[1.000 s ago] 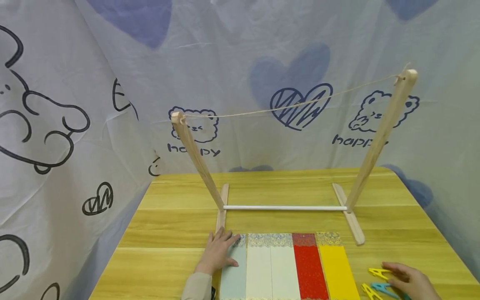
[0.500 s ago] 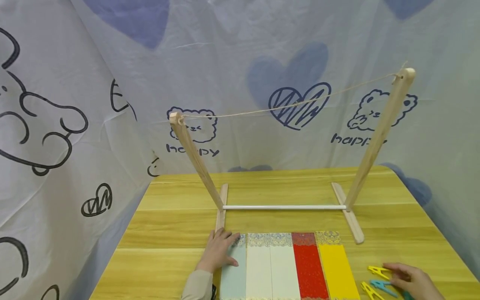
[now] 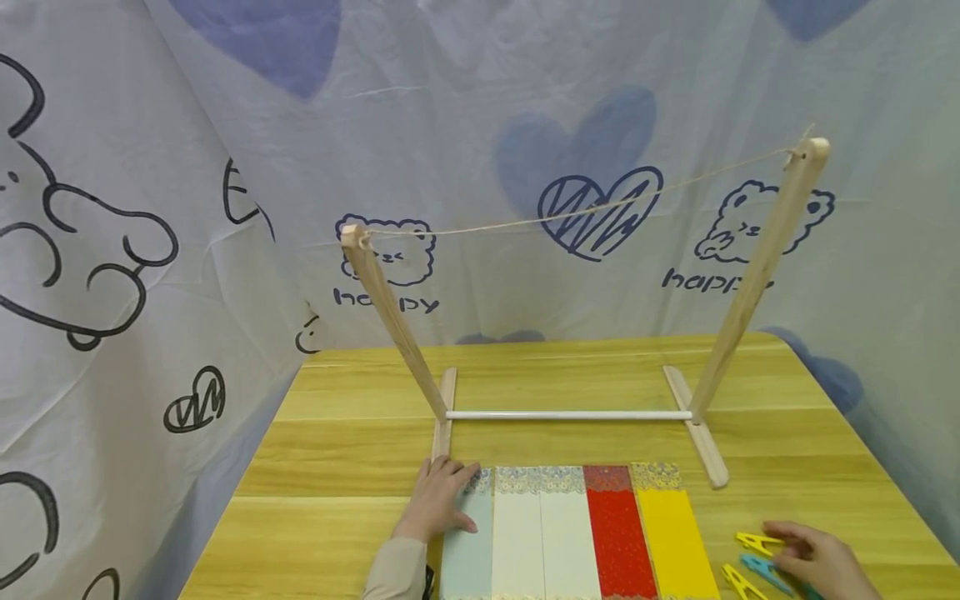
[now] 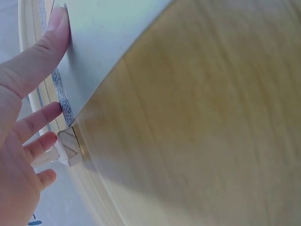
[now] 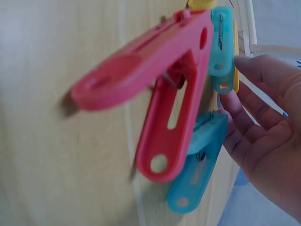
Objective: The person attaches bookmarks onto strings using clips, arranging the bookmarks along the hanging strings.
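My left hand (image 3: 438, 500) rests with spread fingers on the pale blue card (image 3: 471, 542), a long strip with a lace-patterned end. In the left wrist view its thumb (image 4: 54, 33) lies on the card, and other fingertips reach past the patterned edge by the stand's foot. On the right, the fingertips of my right hand (image 3: 821, 562) touch a blue clothespin (image 3: 765, 573), fingers loosely bent. A yellow clothespin (image 3: 757, 543) lies beside them, another yellow clothespin (image 3: 742, 583) nearer. Up close, a red clothespin (image 5: 155, 84) and a second blue-green clothespin (image 5: 200, 165) show.
Two cream cards (image 3: 542, 542), a red card (image 3: 618, 533) and a yellow card (image 3: 677, 537) lie in a row. Behind them a wooden stand has two posts, a white crossbar (image 3: 570, 415) and a string (image 3: 525, 222) between the post tops. A printed cloth hangs behind the table.
The blue clothespin has turned and shifted slightly away from me at my right fingertips. My left hand stays on the pale blue card.
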`<action>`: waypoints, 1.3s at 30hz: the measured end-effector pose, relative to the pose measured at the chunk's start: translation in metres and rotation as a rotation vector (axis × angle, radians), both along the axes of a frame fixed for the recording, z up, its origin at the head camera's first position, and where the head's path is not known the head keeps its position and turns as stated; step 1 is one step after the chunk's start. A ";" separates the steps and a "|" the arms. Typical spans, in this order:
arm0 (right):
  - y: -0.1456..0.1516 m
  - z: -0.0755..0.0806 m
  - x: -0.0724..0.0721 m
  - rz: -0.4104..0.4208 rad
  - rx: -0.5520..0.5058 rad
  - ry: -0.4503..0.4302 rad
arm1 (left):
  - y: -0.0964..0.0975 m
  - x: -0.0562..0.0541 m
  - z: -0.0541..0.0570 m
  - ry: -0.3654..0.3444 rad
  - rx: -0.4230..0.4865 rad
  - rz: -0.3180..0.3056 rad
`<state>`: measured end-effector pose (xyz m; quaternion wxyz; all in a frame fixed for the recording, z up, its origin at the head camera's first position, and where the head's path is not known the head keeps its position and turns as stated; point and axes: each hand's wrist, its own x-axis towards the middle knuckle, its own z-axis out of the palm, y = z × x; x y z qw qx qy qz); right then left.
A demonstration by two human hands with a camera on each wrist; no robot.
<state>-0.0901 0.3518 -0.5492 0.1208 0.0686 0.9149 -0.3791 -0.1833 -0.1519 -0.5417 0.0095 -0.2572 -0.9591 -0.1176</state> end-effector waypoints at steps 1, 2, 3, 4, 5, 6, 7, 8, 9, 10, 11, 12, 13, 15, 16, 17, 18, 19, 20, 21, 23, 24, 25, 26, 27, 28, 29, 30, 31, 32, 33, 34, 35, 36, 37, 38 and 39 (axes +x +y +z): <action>-0.001 0.000 0.000 -0.016 0.009 -0.007 | 0.000 -0.001 0.000 0.007 0.000 0.000; -0.001 0.000 -0.001 -0.020 0.015 -0.008 | 0.001 -0.001 -0.001 0.012 -0.001 0.000; -0.002 0.000 -0.002 -0.024 0.020 -0.009 | 0.001 -0.002 -0.001 0.015 -0.001 0.001; -0.002 0.001 -0.002 -0.023 0.027 -0.008 | 0.001 -0.003 -0.001 0.015 -0.002 0.002; -0.002 0.001 -0.002 -0.025 0.033 -0.005 | 0.002 -0.003 -0.002 0.014 -0.004 0.004; -0.002 0.001 -0.002 -0.025 0.040 -0.003 | 0.002 -0.004 -0.002 0.011 -0.008 0.006; -0.003 0.001 -0.002 -0.026 0.043 -0.002 | 0.002 -0.004 -0.002 0.011 -0.009 0.005; -0.003 0.001 -0.003 -0.024 0.043 0.003 | 0.003 -0.005 -0.002 0.007 -0.011 0.006; -0.003 0.001 -0.002 -0.025 0.045 0.005 | 0.003 -0.005 -0.002 0.001 -0.013 0.006; -0.002 0.001 -0.002 -0.021 0.042 0.008 | 0.003 -0.005 -0.001 -0.005 -0.012 0.004; -0.002 0.001 -0.002 -0.025 0.043 0.010 | 0.003 -0.006 -0.001 -0.008 -0.013 0.002; -0.002 0.000 -0.002 -0.030 0.037 0.008 | 0.003 -0.006 -0.001 -0.014 -0.010 0.000; -0.002 0.000 -0.002 -0.035 0.031 0.006 | 0.003 -0.007 -0.001 -0.019 -0.007 -0.004; -0.001 0.000 -0.003 -0.039 0.010 -0.003 | 0.003 -0.008 0.000 -0.027 -0.007 -0.010; -0.001 0.000 -0.003 -0.041 -0.001 -0.008 | 0.003 -0.009 0.000 -0.025 -0.009 -0.015; -0.001 0.000 -0.003 -0.049 -0.011 -0.016 | 0.003 -0.010 0.000 -0.020 -0.017 -0.020; -0.001 0.000 -0.004 -0.050 -0.020 -0.026 | 0.003 -0.011 0.000 -0.015 -0.020 -0.027; -0.001 0.000 -0.004 -0.052 -0.031 -0.033 | 0.003 -0.012 0.000 -0.007 -0.027 -0.032; -0.001 0.000 -0.004 -0.053 -0.039 -0.040 | 0.002 -0.013 0.000 -0.001 -0.034 -0.037; -0.001 0.000 -0.005 -0.056 -0.047 -0.045 | 0.002 -0.014 0.000 0.004 -0.043 -0.039; -0.002 0.000 -0.005 -0.061 -0.059 -0.054 | 0.002 -0.016 0.000 0.007 -0.053 -0.043; -0.002 0.000 -0.006 -0.063 -0.062 -0.056 | 0.002 -0.016 0.000 0.005 -0.052 -0.042; -0.002 0.000 -0.006 -0.065 -0.067 -0.057 | 0.002 -0.016 0.000 0.002 -0.055 -0.040; -0.001 -0.001 -0.006 -0.065 -0.067 -0.057 | 0.002 -0.017 0.000 0.000 -0.056 -0.039; -0.001 -0.002 -0.006 -0.065 -0.068 -0.057 | 0.002 -0.017 0.000 0.000 -0.059 -0.038; -0.001 -0.003 -0.006 -0.065 -0.065 -0.057 | 0.001 -0.017 0.000 0.002 -0.057 -0.039; 0.000 -0.004 -0.007 -0.063 -0.060 -0.057 | 0.001 -0.017 0.000 0.001 -0.056 -0.038; 0.001 -0.005 -0.007 -0.062 -0.058 -0.060 | 0.001 -0.017 0.000 0.004 -0.058 -0.039; 0.001 -0.006 -0.007 -0.060 -0.053 -0.059 | 0.001 -0.017 0.000 0.007 -0.058 -0.039; 0.001 -0.006 -0.007 -0.059 -0.050 -0.059 | 0.001 -0.017 -0.001 0.009 -0.056 -0.038; 0.001 -0.006 -0.008 -0.056 -0.045 -0.059 | 0.000 -0.017 -0.001 0.014 -0.052 -0.037; 0.002 -0.006 -0.007 -0.052 -0.038 -0.056 | 0.000 -0.018 -0.001 0.016 -0.046 -0.035; 0.001 -0.006 -0.007 -0.049 -0.025 -0.051 | 0.000 -0.018 -0.001 0.019 -0.039 -0.031; 0.001 -0.005 -0.006 -0.044 -0.016 -0.042 | 0.000 -0.017 -0.002 0.025 -0.029 -0.029; 0.001 -0.004 -0.006 -0.037 -0.004 -0.029 | 0.000 -0.017 -0.002 0.029 -0.019 -0.025; 0.001 -0.004 -0.005 -0.029 0.003 -0.019 | -0.001 -0.016 -0.001 0.034 -0.009 -0.023; 0.001 -0.003 -0.004 -0.025 0.013 -0.009 | -0.001 -0.015 -0.001 0.043 0.001 -0.022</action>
